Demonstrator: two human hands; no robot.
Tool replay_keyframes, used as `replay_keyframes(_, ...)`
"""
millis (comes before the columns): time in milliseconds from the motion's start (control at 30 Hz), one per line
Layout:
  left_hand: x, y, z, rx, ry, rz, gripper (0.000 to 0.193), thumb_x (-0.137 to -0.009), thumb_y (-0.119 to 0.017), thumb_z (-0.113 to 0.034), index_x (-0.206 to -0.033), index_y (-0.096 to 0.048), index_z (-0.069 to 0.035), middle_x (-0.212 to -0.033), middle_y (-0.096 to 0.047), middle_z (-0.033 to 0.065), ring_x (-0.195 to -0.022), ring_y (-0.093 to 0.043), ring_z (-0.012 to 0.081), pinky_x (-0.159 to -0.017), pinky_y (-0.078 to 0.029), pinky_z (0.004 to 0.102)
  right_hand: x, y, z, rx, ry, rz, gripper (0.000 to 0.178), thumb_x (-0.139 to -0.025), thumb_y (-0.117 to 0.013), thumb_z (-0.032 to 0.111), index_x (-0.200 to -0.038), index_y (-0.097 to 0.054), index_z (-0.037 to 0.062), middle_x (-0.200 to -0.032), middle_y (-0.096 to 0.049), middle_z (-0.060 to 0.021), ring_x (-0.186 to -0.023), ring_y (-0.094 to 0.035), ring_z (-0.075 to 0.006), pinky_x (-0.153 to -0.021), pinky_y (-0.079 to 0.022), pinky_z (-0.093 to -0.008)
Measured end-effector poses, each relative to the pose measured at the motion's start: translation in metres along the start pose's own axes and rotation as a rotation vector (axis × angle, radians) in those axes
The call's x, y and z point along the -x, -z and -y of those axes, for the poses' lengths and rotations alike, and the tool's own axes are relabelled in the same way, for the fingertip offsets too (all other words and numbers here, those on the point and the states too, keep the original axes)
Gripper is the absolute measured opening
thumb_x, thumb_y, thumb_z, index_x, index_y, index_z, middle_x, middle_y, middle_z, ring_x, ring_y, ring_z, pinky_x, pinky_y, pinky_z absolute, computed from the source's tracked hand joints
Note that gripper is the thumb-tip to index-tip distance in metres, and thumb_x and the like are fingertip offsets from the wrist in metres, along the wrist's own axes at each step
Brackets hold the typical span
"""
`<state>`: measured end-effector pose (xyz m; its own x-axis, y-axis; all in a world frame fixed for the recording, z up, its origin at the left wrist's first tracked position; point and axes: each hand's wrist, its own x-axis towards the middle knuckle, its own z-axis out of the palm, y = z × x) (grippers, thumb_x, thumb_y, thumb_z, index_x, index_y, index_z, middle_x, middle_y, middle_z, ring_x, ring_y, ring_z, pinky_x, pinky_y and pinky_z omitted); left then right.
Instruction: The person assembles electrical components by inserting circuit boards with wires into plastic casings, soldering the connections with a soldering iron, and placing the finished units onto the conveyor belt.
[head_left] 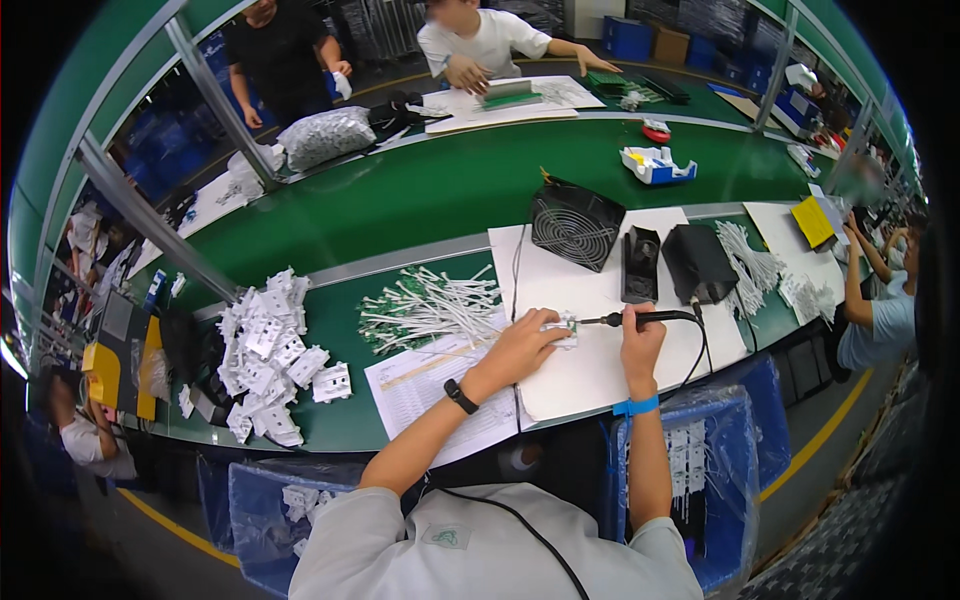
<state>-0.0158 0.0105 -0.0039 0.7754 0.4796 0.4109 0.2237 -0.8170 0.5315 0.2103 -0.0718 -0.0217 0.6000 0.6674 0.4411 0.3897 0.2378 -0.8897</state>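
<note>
On a white board point(545, 390), my left hand point(522, 350) pinches a small white plastic part point(569, 338) against the surface. My right hand point(640, 348) grips a soldering iron point(662, 316) by its black handle, the metal tip pointing left and reaching the part. Whether the tip touches it is too small to tell. Left of my left hand lies a heap of white wires with small green circuit boards point(430, 308). Printed paper sheets point(425, 400) lie partly under my left forearm. A pile of white plastic housings point(265, 345) spreads farther left.
Beyond my hands stand a black fan point(577, 222), a narrow black holder point(640, 265) and a black box point(698, 262) with the iron's cable. White wire bundles point(745, 262) lie right. Blue bins point(735, 405) flank me below the table edge. Co-workers sit across and beside.
</note>
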Motion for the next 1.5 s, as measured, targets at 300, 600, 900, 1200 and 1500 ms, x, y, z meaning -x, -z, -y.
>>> replay_keyframes(300, 0.001, -0.007, 0.002, 0.019, 0.001, -0.006, 0.030, -0.087, -0.068, -0.006, -0.117, -0.071, -0.009, -0.123, -0.059, 0.0114, -0.116, -0.056, 0.0309, -0.098, -0.050, 0.0402, -0.008, -0.001, 0.012, 0.134, 0.065, 0.058, 0.016, -0.098, -0.064, 0.009, -0.086, -0.062, -0.0010, -0.062, -0.056, -0.0017, -0.058, -0.050, -0.0082, -0.053, -0.039, -0.0291)
replay_keyframes(600, -0.003, -0.004, 0.004, 0.004, -0.002, -0.024, 0.038, -0.082, -0.069, -0.003, -0.120, -0.067, -0.007, -0.121, -0.061, 0.0125, -0.113, -0.058, 0.0331, -0.097, -0.050, 0.0408, 0.014, 0.013, -0.029, -0.068, 0.032, -0.284, 0.013, -0.099, -0.062, 0.008, -0.088, -0.060, 0.0012, -0.074, -0.058, -0.0007, -0.069, -0.050, -0.0066, -0.062, -0.043, -0.0257)
replay_keyframes(900, -0.010, -0.002, 0.002, -0.040, -0.003, 0.032, 0.045, -0.082, -0.072, -0.007, -0.127, -0.067, -0.009, -0.120, -0.060, 0.0111, -0.108, -0.058, 0.0304, -0.093, -0.050, 0.0401, 0.015, 0.010, -0.019, -0.048, 0.064, -0.158, 0.015, -0.096, -0.065, 0.008, -0.084, -0.060, 0.0007, -0.070, -0.060, -0.0016, -0.064, -0.053, -0.0078, -0.058, -0.041, -0.0262)
replay_keyframes(1200, -0.014, 0.002, 0.004, -0.035, 0.031, 0.122, 0.047, -0.086, -0.070, -0.005, -0.132, -0.065, -0.010, -0.126, -0.056, 0.0138, -0.115, -0.056, 0.0315, -0.098, -0.048, 0.0406, 0.015, 0.010, -0.013, -0.089, 0.031, -0.087, 0.017, -0.096, -0.067, 0.011, -0.085, -0.061, 0.0002, -0.069, -0.060, -0.0018, -0.065, -0.053, -0.0072, -0.059, -0.042, -0.0251)
replay_keyframes(1500, -0.014, 0.002, 0.011, -0.068, 0.047, 0.114, 0.045, -0.091, -0.066, -0.008, -0.135, -0.065, -0.015, -0.139, -0.052, 0.0182, -0.131, -0.048, 0.0374, -0.109, -0.044, 0.0429, 0.016, 0.007, -0.017, -0.104, 0.038, -0.039, 0.015, -0.095, -0.069, 0.009, -0.085, -0.062, 0.0007, -0.068, -0.057, 0.0000, -0.063, -0.049, -0.0059, -0.056, -0.039, -0.0239)
